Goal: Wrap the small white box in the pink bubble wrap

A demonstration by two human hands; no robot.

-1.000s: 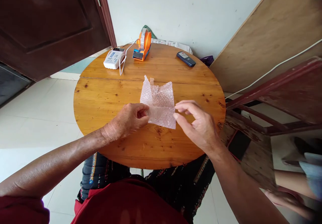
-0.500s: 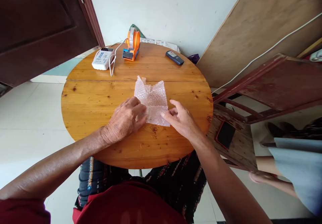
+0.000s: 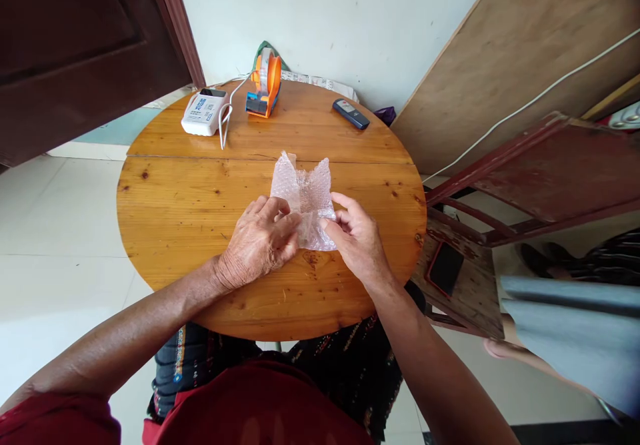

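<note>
A piece of bubble wrap (image 3: 314, 195) lies at the middle of the round wooden table (image 3: 185, 212), its two far corners sticking up. My left hand (image 3: 265, 235) has its curled fingers closed on the near left edge of the wrap. On the near right edge, my right hand (image 3: 355, 235) pinches the wrap between thumb and fingers. The left fingertips are partly hidden behind the hand. Whether anything lies under or inside the wrap, I cannot tell.
Along the back of the table stand a white box-shaped device (image 3: 204, 113) with a cable, an orange tape dispenser (image 3: 265, 85) and a dark remote control (image 3: 351, 114). At right, a phone (image 3: 445, 268) lies on a wooden chair (image 3: 463, 308). Another person's legs (image 3: 520, 358) show beyond it.
My right hand has closed in on the wrap's right edge and now grips it. My left hand has shifted slightly right, and the wrap is drawn a little narrower.
</note>
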